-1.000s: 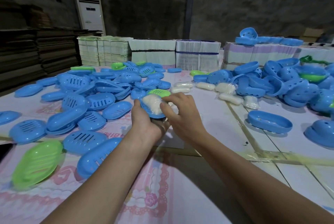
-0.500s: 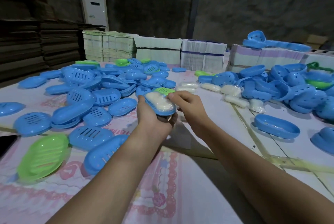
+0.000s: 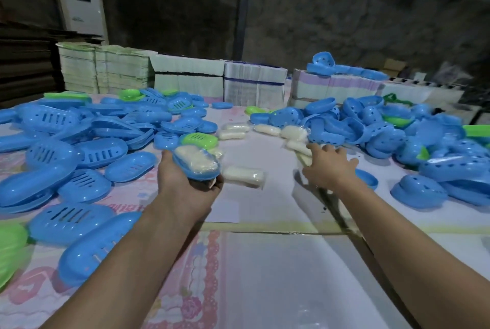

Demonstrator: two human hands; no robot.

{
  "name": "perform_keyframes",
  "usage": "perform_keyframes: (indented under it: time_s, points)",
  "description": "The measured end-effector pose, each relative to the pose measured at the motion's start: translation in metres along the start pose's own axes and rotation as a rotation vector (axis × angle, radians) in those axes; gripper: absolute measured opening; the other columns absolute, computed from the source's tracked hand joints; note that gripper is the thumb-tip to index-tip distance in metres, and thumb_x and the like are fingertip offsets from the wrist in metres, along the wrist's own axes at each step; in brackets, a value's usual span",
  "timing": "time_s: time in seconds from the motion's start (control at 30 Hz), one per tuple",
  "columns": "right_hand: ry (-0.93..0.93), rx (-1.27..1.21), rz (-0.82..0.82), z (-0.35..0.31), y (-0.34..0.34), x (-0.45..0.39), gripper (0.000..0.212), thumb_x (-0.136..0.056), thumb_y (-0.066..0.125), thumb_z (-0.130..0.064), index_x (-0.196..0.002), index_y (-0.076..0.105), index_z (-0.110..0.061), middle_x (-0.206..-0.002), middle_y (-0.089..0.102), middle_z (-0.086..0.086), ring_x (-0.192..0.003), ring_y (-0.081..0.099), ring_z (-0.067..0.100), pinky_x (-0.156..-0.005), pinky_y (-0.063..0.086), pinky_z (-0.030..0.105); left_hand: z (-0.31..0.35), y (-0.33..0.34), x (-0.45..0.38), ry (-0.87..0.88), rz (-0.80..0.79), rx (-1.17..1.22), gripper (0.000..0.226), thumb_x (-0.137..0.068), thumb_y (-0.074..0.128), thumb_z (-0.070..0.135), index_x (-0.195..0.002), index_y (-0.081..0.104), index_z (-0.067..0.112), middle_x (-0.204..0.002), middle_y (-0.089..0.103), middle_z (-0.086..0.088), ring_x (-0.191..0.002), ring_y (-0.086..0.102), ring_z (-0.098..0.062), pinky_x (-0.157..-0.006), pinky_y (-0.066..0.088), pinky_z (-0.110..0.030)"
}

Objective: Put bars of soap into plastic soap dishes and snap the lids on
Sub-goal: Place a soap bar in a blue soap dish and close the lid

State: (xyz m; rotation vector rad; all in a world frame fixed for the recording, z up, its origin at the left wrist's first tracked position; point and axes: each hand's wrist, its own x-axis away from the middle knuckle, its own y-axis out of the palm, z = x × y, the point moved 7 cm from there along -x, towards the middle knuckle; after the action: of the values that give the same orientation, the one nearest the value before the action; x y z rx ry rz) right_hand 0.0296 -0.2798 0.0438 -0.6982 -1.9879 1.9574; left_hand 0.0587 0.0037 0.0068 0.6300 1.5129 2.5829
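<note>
A dim concrete-walled room surrounds a worktop (image 3: 265, 275) covered in pale printed sheets. The left hand (image 3: 185, 188) grips a blue soap dish (image 3: 198, 169) from below, lifted off the worktop, with a wrapped bar of soap (image 3: 196, 158) lying in it. Another wrapped bar (image 3: 244, 176) lies just beside it. The right hand (image 3: 328, 169), fingers spread and loose, holds nothing and reaches over more bars (image 3: 294, 133). Blue lids (image 3: 358, 127) pile on the right; slotted blue dishes (image 3: 79, 132) on the left.
</note>
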Motion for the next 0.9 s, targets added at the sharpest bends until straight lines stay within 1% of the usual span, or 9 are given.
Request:
perform_keyframes:
  time_s: [0.1,0.17,0.3,0.4,0.5,0.6,0.67,0.8,0.9]
  points:
    - [0.113,0.054,-0.111,0.047,0.009,0.005,0.077,-0.084,0.057,-0.053,-0.149,0.021,-0.035,-0.157,0.024,0.011,-0.142,0.019,0.042,-0.108,0.019,0.064,-0.009,0.004,0.003,-0.021,-0.035,-0.059,0.041,-0.098,0.047,0.056,-0.113,0.065,0.023,-0.106,0.065,-0.007,-0.086,0.059,-0.021,-0.07,0.045,-0.033]
    - [0.136,0.034,-0.143,0.066,0.017,0.008,0.076,-0.084,0.055,-0.056,-0.148,0.021,-0.035,-0.154,0.03,0.011,-0.139,0.025,0.04,-0.108,0.021,0.062,-0.016,0.004,0.004,-0.034,-0.052,-0.101,0.031,-0.096,0.05,0.051,-0.106,0.064,0.025,-0.105,0.064,-0.004,-0.086,0.059,-0.02,-0.072,0.044,-0.032]
    - [0.105,-0.017,-0.078,0.07,0.018,0.009,0.074,-0.082,0.056,-0.058,-0.146,0.027,-0.034,-0.145,0.04,0.01,-0.133,0.034,0.038,-0.106,0.026,0.059,-0.028,0.004,0.007,-0.066,-0.048,-0.169,0.03,-0.096,0.051,0.049,-0.089,0.066,0.023,-0.085,0.067,-0.004,-0.08,0.059,-0.019,-0.072,0.042,-0.03]
    - [0.053,-0.072,0.048,0.056,0.009,0.013,0.07,-0.081,0.055,-0.059,-0.14,0.034,-0.029,-0.133,0.049,0.01,-0.121,0.042,0.035,-0.097,0.033,0.051,-0.037,0.006,0.011,-0.085,-0.051,-0.222,0.032,-0.095,0.052,0.047,-0.079,0.066,0.022,-0.074,0.066,-0.003,-0.073,0.059,-0.018,-0.069,0.042,-0.03]
    - [-0.042,-0.412,0.12,0.031,-0.003,0.025,0.063,-0.081,0.056,-0.05,-0.137,0.038,-0.028,-0.115,0.058,0.008,-0.099,0.052,0.028,-0.075,0.042,0.037,-0.045,0.007,0.014,-0.12,-0.057,-0.257,0.031,-0.094,0.052,0.047,-0.079,0.064,0.023,-0.073,0.065,-0.003,-0.067,0.057,-0.018,-0.066,0.04,-0.031]
    - [-0.186,-1.024,-0.078,-0.006,-0.009,0.047,0.059,-0.075,0.062,-0.043,-0.131,0.047,-0.031,-0.109,0.061,0.001,-0.09,0.062,0.022,-0.068,0.055,0.038,-0.056,0.011,0.02,-0.152,-0.082,-0.243,0.034,-0.096,0.048,0.05,-0.087,0.065,0.022,-0.073,0.067,-0.007,-0.068,0.056,-0.02,-0.066,0.04,-0.032]
    - [-0.302,-1.292,-0.182,-0.03,-0.016,0.063,0.046,-0.072,0.061,-0.034,-0.117,0.056,-0.029,-0.104,0.064,0.002,-0.086,0.064,0.014,-0.068,0.054,0.032,-0.062,0.012,0.023,-0.147,-0.107,-0.293,0.046,-0.1,0.04,0.056,-0.091,0.065,0.019,-0.071,0.067,-0.011,-0.067,0.057,-0.022,-0.065,0.04,-0.032]
    - [-0.376,-1.608,-0.396,-0.058,-0.017,0.084,0.044,-0.075,0.061,-0.027,-0.118,0.059,-0.016,-0.1,0.066,0.01,-0.088,0.063,0.024,-0.076,0.05,0.039,-0.069,0.014,0.028,-0.127,-0.116,-0.293,0.052,-0.101,0.033,0.061,-0.1,0.064,0.019,-0.075,0.066,-0.011,-0.065,0.058,-0.023,-0.061,0.043,-0.03]
    - [-0.349,-1.631,-0.407,-0.07,-0.011,0.092,0.046,-0.077,0.061,-0.035,-0.12,0.059,-0.019,-0.103,0.068,0.008,-0.089,0.066,0.022,-0.074,0.054,0.035,-0.072,0.011,0.027,-0.146,-0.103,-0.283,0.059,-0.1,0.034,0.064,-0.104,0.07,0.017,-0.088,0.073,-0.012,-0.075,0.065,-0.028,-0.068,0.046,-0.034]
